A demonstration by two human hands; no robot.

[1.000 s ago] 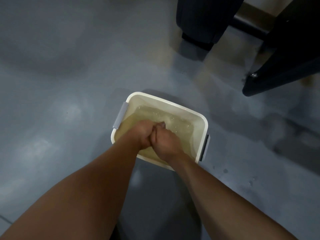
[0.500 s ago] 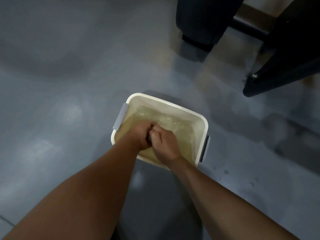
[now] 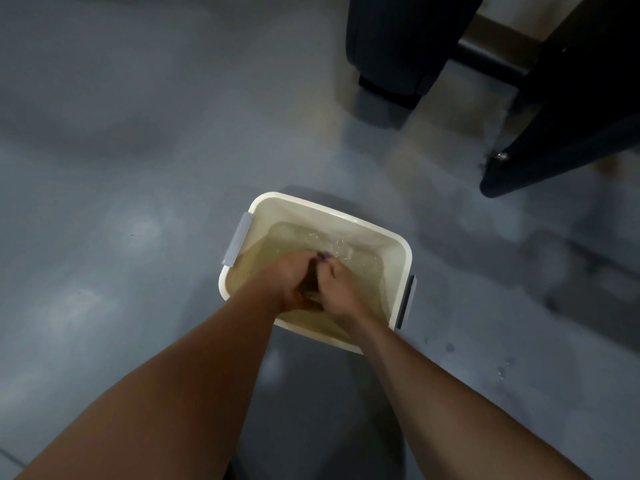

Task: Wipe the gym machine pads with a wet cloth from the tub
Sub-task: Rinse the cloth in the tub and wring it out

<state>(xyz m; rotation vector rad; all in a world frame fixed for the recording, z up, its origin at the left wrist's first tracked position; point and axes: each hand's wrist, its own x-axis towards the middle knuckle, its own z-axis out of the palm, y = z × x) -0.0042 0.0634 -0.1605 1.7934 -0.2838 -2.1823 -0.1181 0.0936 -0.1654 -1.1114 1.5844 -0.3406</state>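
A white rectangular tub (image 3: 398, 242) with grey handles stands on the grey floor, holding murky yellowish water. Both of my hands are down inside it, side by side. My left hand (image 3: 294, 280) and my right hand (image 3: 341, 289) grip a dark wet cloth (image 3: 313, 273) between them, a small purplish end of it poking out past the fingers. Most of the cloth is hidden by my hands. Water ripples just beyond my fingertips.
A dark padded part of a gym machine (image 3: 398, 43) hangs at the top centre. Black machine frame and a foot (image 3: 540, 164) stand at the top right. Water drops (image 3: 500, 370) lie on the floor right of the tub.
My hands have shifted slightly and parted a little around the cloth, so more of the dark cloth shows between them. The water surface keeps rippling. The tub has not moved.
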